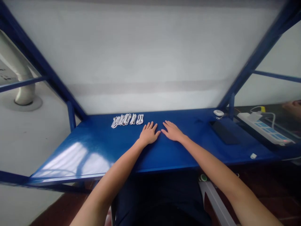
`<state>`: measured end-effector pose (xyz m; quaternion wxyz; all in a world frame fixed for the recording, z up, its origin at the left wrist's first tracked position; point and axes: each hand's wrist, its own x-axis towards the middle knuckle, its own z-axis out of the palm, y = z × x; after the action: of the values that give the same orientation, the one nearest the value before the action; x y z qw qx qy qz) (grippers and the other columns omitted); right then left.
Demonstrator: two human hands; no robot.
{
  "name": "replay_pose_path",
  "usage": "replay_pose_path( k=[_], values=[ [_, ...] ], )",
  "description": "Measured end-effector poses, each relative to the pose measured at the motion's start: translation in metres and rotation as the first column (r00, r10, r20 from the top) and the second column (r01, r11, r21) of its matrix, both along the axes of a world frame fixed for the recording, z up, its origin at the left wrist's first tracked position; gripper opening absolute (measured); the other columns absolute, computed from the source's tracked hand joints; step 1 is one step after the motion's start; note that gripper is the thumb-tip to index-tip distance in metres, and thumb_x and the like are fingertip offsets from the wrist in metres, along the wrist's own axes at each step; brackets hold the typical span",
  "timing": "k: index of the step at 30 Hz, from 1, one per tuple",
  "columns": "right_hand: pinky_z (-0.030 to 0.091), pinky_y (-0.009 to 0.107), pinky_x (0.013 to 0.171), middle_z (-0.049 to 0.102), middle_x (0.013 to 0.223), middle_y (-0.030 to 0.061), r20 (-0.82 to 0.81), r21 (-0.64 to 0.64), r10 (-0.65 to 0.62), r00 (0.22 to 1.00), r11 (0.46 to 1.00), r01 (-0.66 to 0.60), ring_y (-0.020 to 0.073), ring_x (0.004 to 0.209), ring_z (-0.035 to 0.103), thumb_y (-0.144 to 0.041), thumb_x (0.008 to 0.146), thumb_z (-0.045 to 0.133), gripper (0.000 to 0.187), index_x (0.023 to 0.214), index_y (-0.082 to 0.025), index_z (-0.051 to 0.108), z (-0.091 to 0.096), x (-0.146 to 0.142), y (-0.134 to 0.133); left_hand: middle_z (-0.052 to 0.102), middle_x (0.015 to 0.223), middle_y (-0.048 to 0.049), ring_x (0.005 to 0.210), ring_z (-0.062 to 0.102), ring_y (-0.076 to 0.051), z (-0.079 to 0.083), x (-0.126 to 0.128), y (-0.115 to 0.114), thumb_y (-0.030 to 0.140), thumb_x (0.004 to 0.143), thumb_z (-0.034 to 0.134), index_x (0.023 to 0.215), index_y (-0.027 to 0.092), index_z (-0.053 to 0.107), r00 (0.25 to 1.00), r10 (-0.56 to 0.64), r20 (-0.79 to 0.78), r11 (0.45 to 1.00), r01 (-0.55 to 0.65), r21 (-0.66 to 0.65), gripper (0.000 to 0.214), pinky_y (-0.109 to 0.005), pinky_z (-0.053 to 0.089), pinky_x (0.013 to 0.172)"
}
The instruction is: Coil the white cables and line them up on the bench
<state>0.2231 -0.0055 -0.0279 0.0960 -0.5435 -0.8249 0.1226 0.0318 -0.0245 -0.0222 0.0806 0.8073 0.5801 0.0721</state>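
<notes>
My left hand (pixel 149 134) lies flat, palm down, on the blue table (pixel 164 157), its fingers apart and nothing in it. Beside it my right hand (pixel 172 131) rests the same way, also holding nothing; the two thumbs point towards each other with a small gap between them. Just beyond and left of my left hand, a row of coiled white cables (pixel 127 119) lies near the table's back edge. The cable bundle (pixel 139 119) at the right end of that row is nearest to my left fingertips.
To the right lie a dark flat tablet-like object (pixel 224 132), a white rounded object (pixel 218 113) and a small white piece (pixel 253 156). A power strip (pixel 265 128) with a plug sits further right. Another person's hand (pixel 293 108) shows at the far right. Blue frame bars flank a white panel.
</notes>
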Motion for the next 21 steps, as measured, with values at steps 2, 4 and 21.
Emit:
replay_pose_path(
  k=[2,4,21],
  values=[
    [0.014,0.041,0.118,0.022,0.158,0.0149,-0.007,0.001,-0.001,1.0,1.0,0.001,0.0279,0.147,0.018,-0.059,0.094,0.026,0.076,0.15,-0.008,0.032,-0.001,0.0,0.0,0.022,0.158,-0.0113,0.147,0.017,-0.029,-0.001,0.0,0.001,0.057,0.095,0.026,0.15,0.019,0.031,1.0,-0.004,0.013,1.0,0.004,0.001,0.068,-0.046,0.015,0.118],
    [0.015,0.041,0.118,0.023,0.158,0.0148,-0.014,0.003,0.002,1.0,1.0,-0.002,0.028,0.146,0.018,-0.058,0.094,0.027,0.075,0.149,-0.008,0.033,-0.001,0.0,0.0,0.023,0.158,-0.0119,0.147,0.017,-0.03,-0.001,0.0,0.001,0.057,0.094,0.027,0.15,0.018,0.032,1.0,-0.006,0.029,1.0,0.006,0.003,0.068,-0.047,0.016,0.118],
    [0.017,0.043,0.117,0.024,0.157,0.0156,-0.04,-0.01,0.007,0.999,1.0,-0.008,0.0285,0.146,0.019,-0.06,0.094,0.029,0.076,0.149,-0.008,0.034,0.003,0.003,-0.003,0.038,0.148,-0.0229,0.141,0.03,-0.035,0.004,-0.033,0.045,0.042,0.094,0.034,0.129,0.005,0.051,0.985,0.166,-0.033,0.959,-0.154,0.239,0.054,-0.049,0.019,0.116]
  ],
)
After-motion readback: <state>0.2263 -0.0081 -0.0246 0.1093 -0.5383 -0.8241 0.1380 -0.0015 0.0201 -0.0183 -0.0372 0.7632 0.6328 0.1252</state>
